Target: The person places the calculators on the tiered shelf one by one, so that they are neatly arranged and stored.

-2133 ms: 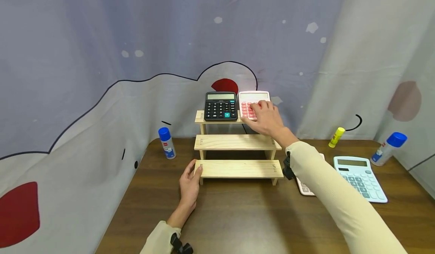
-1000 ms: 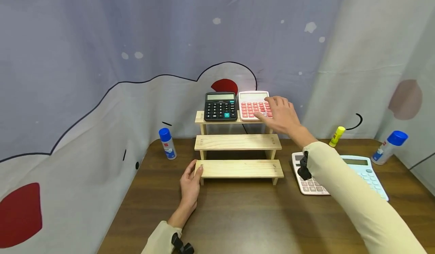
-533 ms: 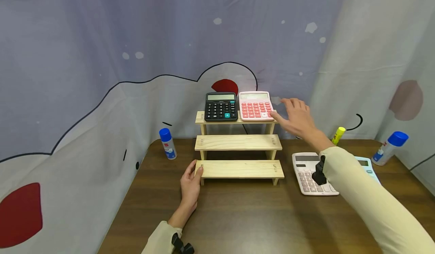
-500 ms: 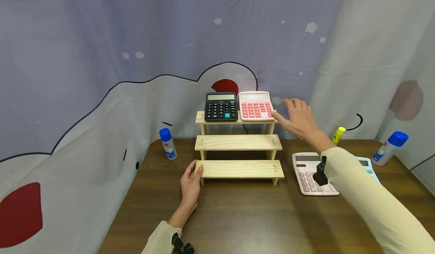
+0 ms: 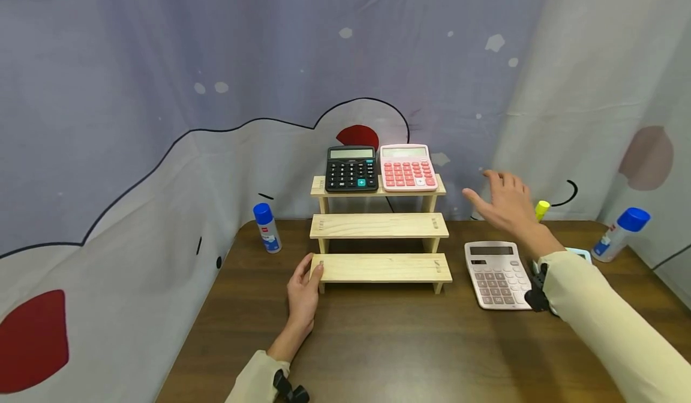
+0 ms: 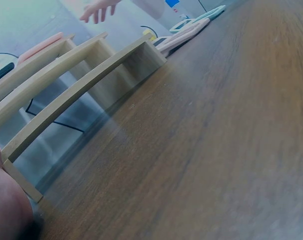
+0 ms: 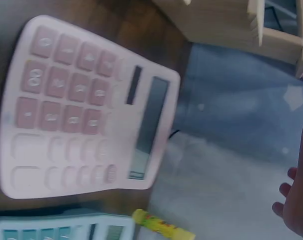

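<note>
A three-tier wooden stand (image 5: 378, 226) stands on the table. My left hand (image 5: 302, 295) grips the left end of its lowest shelf, thumb on top; in the left wrist view only part of that hand (image 6: 9, 200) shows at the corner. Side by side on the top tier lean a black calculator (image 5: 352, 169) and a white calculator with pink keys (image 5: 408, 168). My right hand (image 5: 510, 208) hovers in the air right of the stand, fingers spread and holding nothing. Below it, a pale pink calculator (image 5: 493, 271) lies on the table, seen large in the right wrist view.
A light blue calculator (image 7: 104, 225), mostly behind my right sleeve in the head view, lies beside the pale pink one. A yellow tube (image 7: 164, 226) is near the back edge. Blue-capped bottles stand at left (image 5: 269, 232) and right (image 5: 621, 235). A printed curtain (image 5: 216, 169) hangs behind.
My right hand has left the white calculator with pink keys and moved right and slightly down, uncovering its keys and the pale pink calculator. The left hand has stayed on the stand.
</note>
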The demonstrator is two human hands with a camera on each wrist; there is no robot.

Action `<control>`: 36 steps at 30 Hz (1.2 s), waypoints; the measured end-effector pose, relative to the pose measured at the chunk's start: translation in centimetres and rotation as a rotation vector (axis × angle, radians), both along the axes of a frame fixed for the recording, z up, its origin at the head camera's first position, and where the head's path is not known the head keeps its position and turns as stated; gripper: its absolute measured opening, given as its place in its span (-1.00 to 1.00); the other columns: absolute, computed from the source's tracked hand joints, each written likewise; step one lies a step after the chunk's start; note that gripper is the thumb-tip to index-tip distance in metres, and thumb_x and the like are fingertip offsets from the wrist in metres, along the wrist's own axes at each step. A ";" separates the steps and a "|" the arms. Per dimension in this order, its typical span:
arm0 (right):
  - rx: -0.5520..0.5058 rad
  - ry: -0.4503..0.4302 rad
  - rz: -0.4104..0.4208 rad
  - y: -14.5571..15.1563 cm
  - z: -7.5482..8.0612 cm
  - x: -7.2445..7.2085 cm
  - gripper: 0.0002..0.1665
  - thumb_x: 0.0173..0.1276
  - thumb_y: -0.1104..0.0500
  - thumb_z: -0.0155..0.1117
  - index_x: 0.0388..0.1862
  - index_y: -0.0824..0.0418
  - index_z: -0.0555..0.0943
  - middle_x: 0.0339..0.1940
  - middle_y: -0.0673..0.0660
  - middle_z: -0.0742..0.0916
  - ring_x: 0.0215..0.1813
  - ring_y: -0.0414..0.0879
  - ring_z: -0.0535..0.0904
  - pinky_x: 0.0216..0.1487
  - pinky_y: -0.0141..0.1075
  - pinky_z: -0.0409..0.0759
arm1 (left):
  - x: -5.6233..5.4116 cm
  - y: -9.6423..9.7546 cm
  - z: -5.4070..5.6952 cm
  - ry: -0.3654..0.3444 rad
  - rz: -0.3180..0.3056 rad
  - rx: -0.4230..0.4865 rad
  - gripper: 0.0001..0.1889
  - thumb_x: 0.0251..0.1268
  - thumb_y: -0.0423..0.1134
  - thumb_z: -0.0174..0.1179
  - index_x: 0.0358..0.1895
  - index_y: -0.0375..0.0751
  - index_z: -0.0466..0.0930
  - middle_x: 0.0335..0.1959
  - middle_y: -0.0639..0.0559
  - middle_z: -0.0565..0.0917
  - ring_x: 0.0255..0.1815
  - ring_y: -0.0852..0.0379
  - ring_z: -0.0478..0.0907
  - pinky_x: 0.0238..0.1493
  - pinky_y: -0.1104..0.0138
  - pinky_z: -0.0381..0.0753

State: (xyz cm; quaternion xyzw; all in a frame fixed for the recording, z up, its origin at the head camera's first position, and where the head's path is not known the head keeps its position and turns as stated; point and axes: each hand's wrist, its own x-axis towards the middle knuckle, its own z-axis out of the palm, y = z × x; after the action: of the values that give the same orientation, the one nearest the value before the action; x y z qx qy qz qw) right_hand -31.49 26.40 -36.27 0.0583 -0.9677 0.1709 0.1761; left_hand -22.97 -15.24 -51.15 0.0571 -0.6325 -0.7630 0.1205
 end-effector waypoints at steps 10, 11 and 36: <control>-0.071 0.019 -0.219 3.6 -4.0 2.1 0.15 0.38 -0.52 -0.13 0.56 0.33 0.05 0.41 0.62 0.24 0.40 0.58 0.10 0.29 0.44 0.05 | 0.0 0.1 0.1 0.006 0.002 0.001 -0.43 0.46 -0.24 0.20 0.45 -0.30 0.32 0.39 -0.28 0.44 0.39 -0.05 0.44 0.06 0.56 0.55; -0.076 0.011 -0.247 4.0 -4.3 2.4 0.18 0.37 -0.54 -0.13 0.57 0.34 0.02 0.41 0.63 0.22 0.40 0.59 0.08 0.30 0.44 0.04 | -0.1 0.1 0.1 0.004 0.003 0.001 -0.43 0.46 -0.24 0.19 0.45 -0.30 0.32 0.40 -0.28 0.44 0.40 -0.05 0.43 0.06 0.56 0.55; -0.222 -0.480 -0.641 10.1 -9.3 8.0 0.75 0.01 -0.81 -0.17 0.39 0.51 -0.72 0.37 0.73 -0.50 0.41 0.76 -0.49 0.20 0.68 -0.35 | 0.1 0.0 0.1 -0.014 0.002 -0.002 -0.43 0.46 -0.22 0.20 0.46 -0.25 0.32 0.37 -0.26 0.48 0.39 -0.03 0.44 0.04 0.57 0.55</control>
State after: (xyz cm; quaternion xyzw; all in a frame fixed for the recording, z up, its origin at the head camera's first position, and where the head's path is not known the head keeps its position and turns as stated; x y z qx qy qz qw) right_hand -23.50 36.51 -45.62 -0.3069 -0.9261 0.2193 -0.0051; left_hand -22.83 -15.28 -51.00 0.0630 -0.6340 -0.7619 0.1167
